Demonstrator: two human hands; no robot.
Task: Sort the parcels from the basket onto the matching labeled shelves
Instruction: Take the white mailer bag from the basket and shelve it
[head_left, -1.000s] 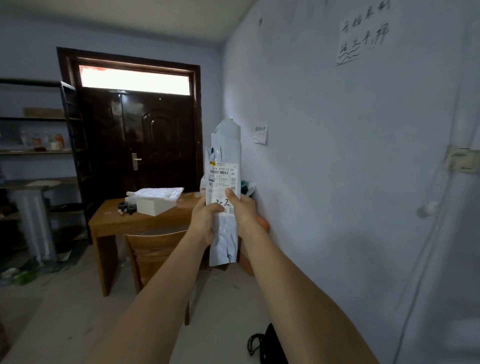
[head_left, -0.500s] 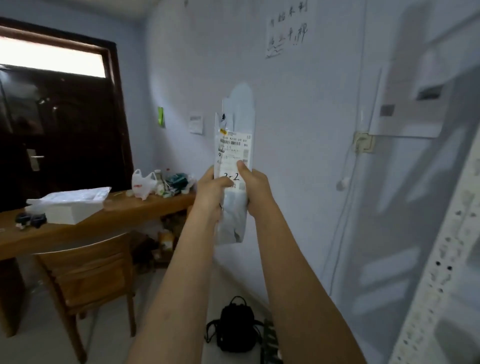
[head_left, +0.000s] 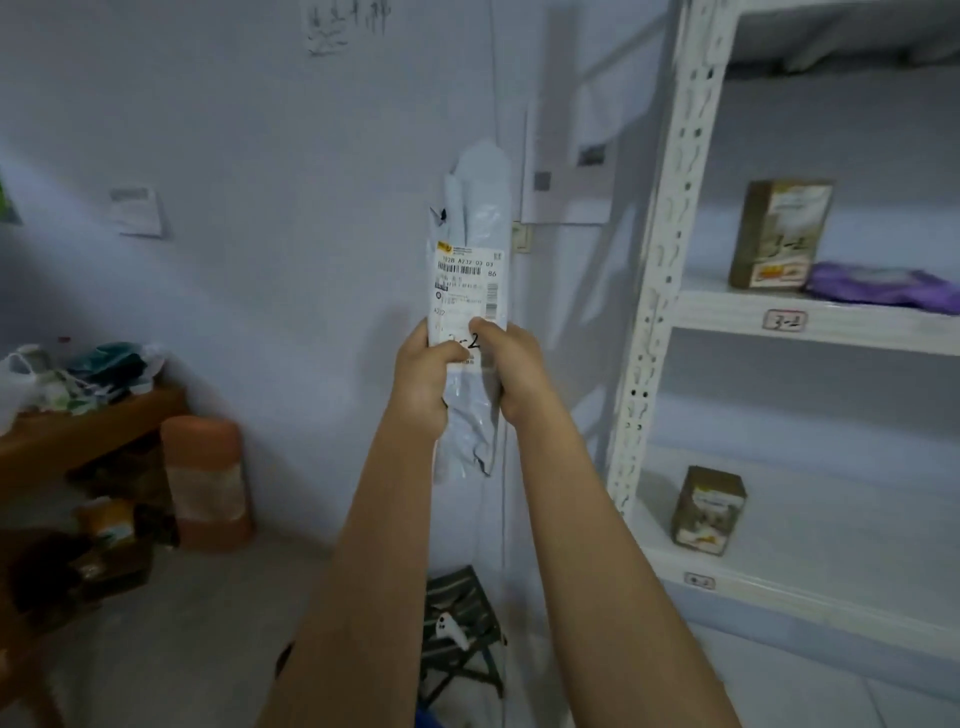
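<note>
- Pale blue walls are filling most of the head view, with a white metal shelf unit (head_left: 670, 249) standing at the right and a cluttered wooden tabletop (head_left: 78, 441) sitting off at the left edge.
- Both arms are reaching forward, holding a long grey parcel (head_left: 480, 208) upright, in the air in front of the wall, just left of the shelf unit.
- Left hand (head_left: 423, 376) is gripping the parcel's lower half with curled fingers; right hand (head_left: 511, 366) is grasping it from the other side, thumb lying over the shipping label (head_left: 465, 291).
- Step in hand, as I judge it: reading the parcel's code and carrying it to the shelves. Next move is calling for matching the code to a shelf tag and laying the parcel there.
- Writing: the label is showing a barcode, "A232 03 03", "86", and a handwritten mark ending "-2", its first digit hidden. One shelf tag (head_left: 784, 320) is reading "3-2"; a brown box (head_left: 779, 234) above it is carrying "3-2" too. A lower tag (head_left: 698, 580) is too blurred to read.
</note>
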